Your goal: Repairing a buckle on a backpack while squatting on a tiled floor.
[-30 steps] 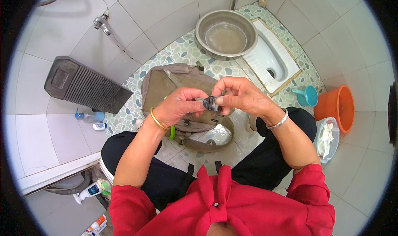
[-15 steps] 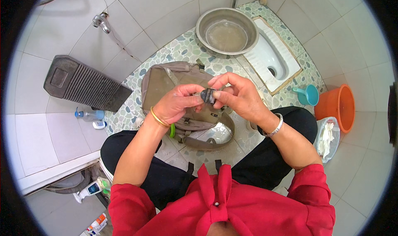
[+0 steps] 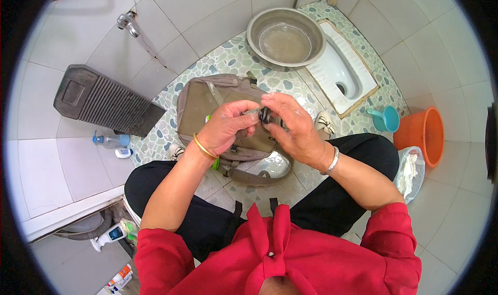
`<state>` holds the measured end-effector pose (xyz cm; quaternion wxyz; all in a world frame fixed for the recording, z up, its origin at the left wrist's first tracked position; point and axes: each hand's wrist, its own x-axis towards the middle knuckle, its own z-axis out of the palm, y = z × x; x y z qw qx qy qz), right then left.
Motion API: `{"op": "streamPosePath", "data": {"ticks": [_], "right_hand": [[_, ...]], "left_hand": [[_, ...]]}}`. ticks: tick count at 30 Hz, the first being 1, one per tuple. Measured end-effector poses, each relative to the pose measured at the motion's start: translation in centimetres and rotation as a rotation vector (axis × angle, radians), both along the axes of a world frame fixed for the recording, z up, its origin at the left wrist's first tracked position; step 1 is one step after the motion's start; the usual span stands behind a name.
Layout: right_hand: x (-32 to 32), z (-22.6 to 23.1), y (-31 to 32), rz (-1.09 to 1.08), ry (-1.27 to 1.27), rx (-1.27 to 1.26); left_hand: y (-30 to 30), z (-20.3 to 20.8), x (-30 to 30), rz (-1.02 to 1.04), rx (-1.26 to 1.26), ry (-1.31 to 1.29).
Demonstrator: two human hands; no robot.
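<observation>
Above the wet brown backpack (image 3: 199,108) on the floor, both hands meet at a small black buckle (image 3: 265,114). My left hand (image 3: 228,128) pinches it from the left between thumb and fingers. From the right, my right hand (image 3: 298,129) curls around it, fingertips over its top and thumb bent below. The fingers partly cover the buckle, so its exact shape is hard to make out. The backpack lies between my feet, its straps and a bright green loop (image 3: 216,163) near my left wrist.
A metal basin (image 3: 285,56) of murky water stands by the squat toilet (image 3: 340,61). At left a dark washboard (image 3: 111,100) leans on the wall beside bottles (image 3: 111,140). At right are a teal dipper (image 3: 385,120), an orange bucket (image 3: 415,134) and a lined bin (image 3: 415,191).
My right thumb has moved down off the buckle's face, and the right hand has turned. The buckle has shifted slightly right and up. The left hand keeps its pinch.
</observation>
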<state>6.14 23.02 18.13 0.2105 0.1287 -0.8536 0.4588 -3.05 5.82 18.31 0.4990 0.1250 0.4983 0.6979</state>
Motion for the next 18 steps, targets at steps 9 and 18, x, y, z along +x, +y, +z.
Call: {"op": "streamPosePath", "data": {"ticks": [9, 18], "right_hand": [[0.1, -0.1, 0.3, 0.081, -0.310, -0.260], [-0.6, 1.8, 0.6, 0.016, -0.156, -0.080]], "left_hand": [[-0.2, 0.1, 0.2, 0.046, -0.021, -0.034], [-0.5, 0.8, -0.4, 0.035, -0.021, -0.056]]}}
